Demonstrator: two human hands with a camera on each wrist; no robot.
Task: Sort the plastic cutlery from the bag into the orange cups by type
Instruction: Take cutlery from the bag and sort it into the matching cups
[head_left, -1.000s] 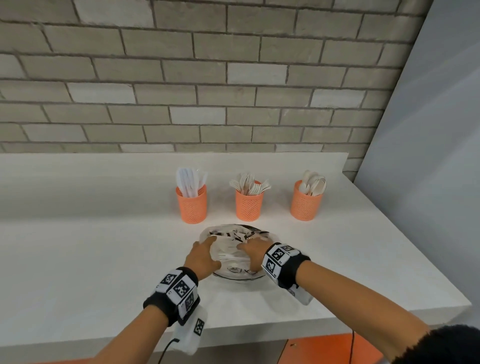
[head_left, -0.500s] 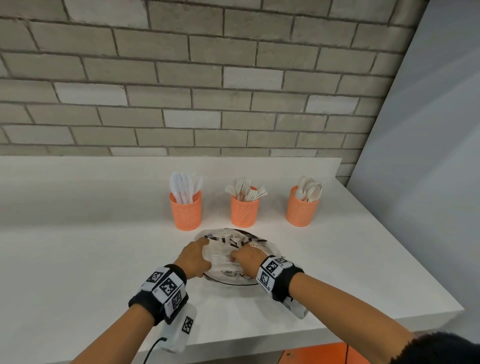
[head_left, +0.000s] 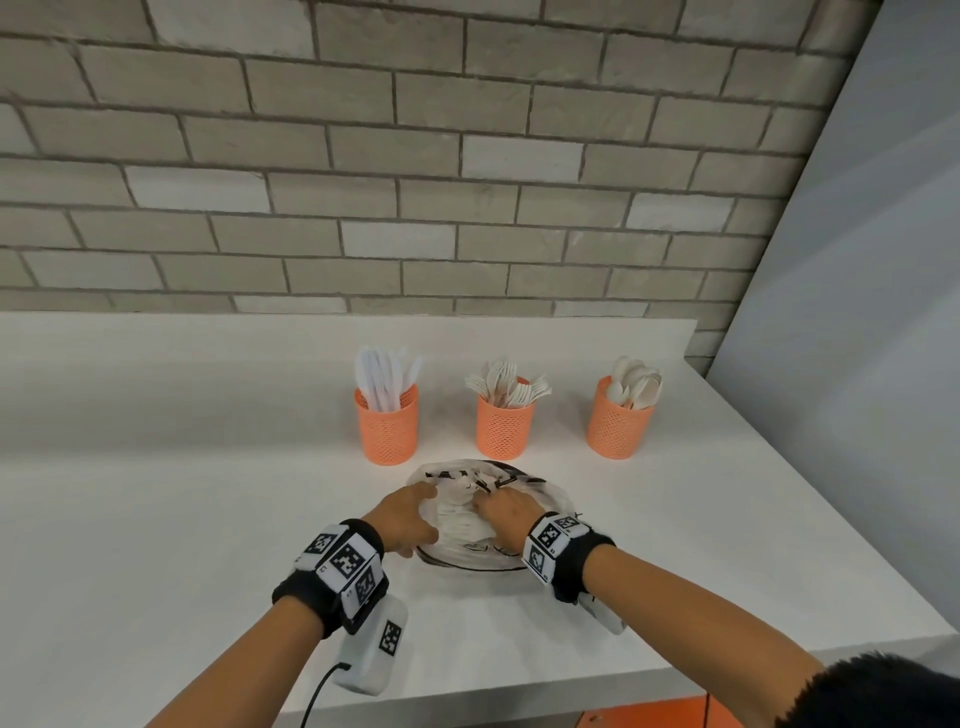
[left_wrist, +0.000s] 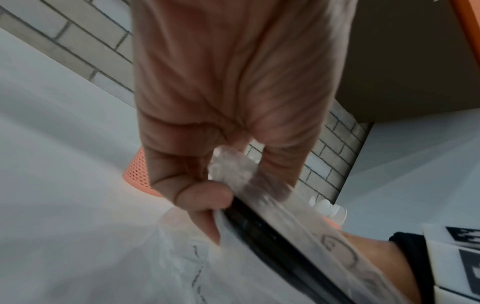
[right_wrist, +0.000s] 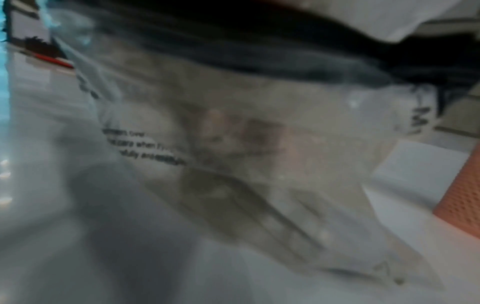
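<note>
A clear plastic bag (head_left: 462, 522) with black print lies on the white counter, white cutlery showing through it. Both hands are on it. My left hand (head_left: 415, 512) pinches the bag's (left_wrist: 182, 257) left edge between thumb and fingers (left_wrist: 205, 197). My right hand (head_left: 493, 512) has its fingers curled into the crumpled top of the bag (right_wrist: 259, 164); the right wrist view is blurred plastic. Behind the bag stand three orange mesh cups: knives on the left (head_left: 387, 428), forks in the middle (head_left: 505, 428), spoons on the right (head_left: 619, 428).
The white counter (head_left: 156, 519) runs back to a grey brick wall (head_left: 467, 208). Its front edge is just below my wrists and its right edge slants past the spoon cup. A grey panel (head_left: 857, 364) stands to the right.
Both hands have stayed on the bag and crept a little further over it, the right hand toward the middle. The bag looks more bunched. The cups have not moved.
</note>
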